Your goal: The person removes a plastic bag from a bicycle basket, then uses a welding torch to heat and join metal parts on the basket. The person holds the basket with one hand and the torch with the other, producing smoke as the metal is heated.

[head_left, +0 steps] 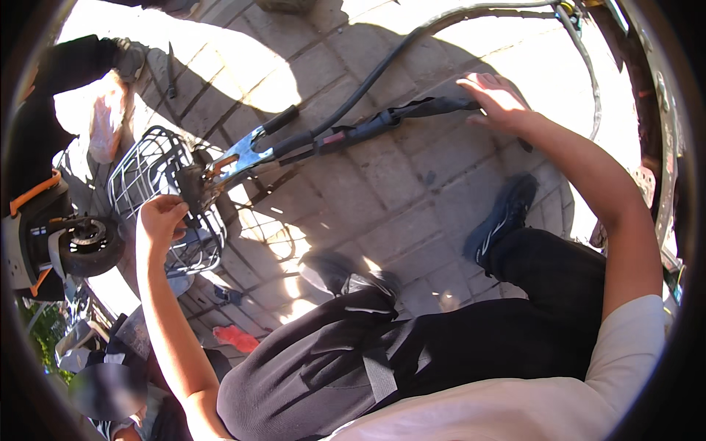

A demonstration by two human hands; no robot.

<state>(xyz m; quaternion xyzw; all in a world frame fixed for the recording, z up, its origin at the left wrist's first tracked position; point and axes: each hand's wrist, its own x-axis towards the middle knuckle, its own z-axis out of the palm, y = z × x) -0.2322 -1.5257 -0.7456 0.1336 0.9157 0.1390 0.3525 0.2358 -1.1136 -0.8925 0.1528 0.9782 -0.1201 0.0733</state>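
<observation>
Two bare hands are positioned above the stone paving [346,209], with a dark wrapped bar [430,109] running between their sides of the view. The bar's free end lies at 9 o'clock from the right hand [501,103], close to the thumb and fingers; from there the bar runs toward 8 o'clock and meets a forked metal bracket [250,154]. This bracket lies between 1 and 2 o'clock from the left hand [163,223]. A wire basket [152,158] adjoins the bracket and extends to 12 o'clock of that hand.

Right hand: open, fingers extended and nearly straight; contact with the bar end cannot be confirmed. Left hand: fingers bent, thumb near the index finger, at the basket; whether it grips anything cannot be determined. One black hose [384,66] curves from the bracket area toward 1 o'clock.
</observation>
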